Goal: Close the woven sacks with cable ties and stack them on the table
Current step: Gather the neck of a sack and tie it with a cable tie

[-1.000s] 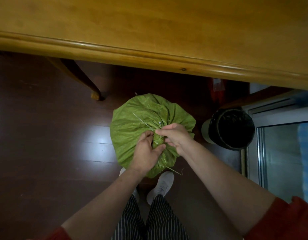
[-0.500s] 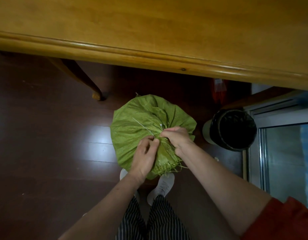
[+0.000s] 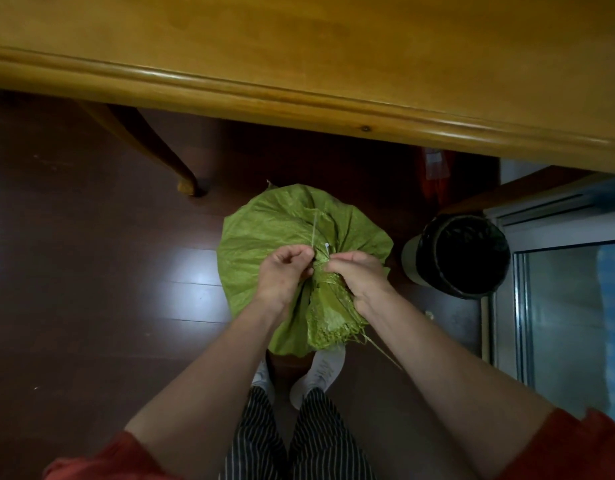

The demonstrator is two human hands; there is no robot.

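Note:
A full green woven sack [image 3: 264, 230] stands on the dark floor in front of my feet. Its gathered neck [image 3: 328, 306] points toward me with a frayed end. A thin white cable tie [image 3: 314, 226] circles the neck, and its free tail points away from me over the sack top. My left hand [image 3: 285, 275] pinches the tie on the left of the neck. My right hand [image 3: 359, 275] pinches at the tie's head on the right. The wooden table [image 3: 299, 46] fills the top of the view.
A black-lined waste bin [image 3: 462, 254] stands right of the sack. A curved table leg [image 3: 160, 157] reaches the floor at upper left. A glass-fronted unit with a metal frame [image 3: 541, 306] is at the right. A red object [image 3: 434, 168] sits under the table.
The tie's tail has swung from pointing left to pointing straight away from me. My left hand moved from gripping the neck to pinching the tie; more of the frayed neck shows.

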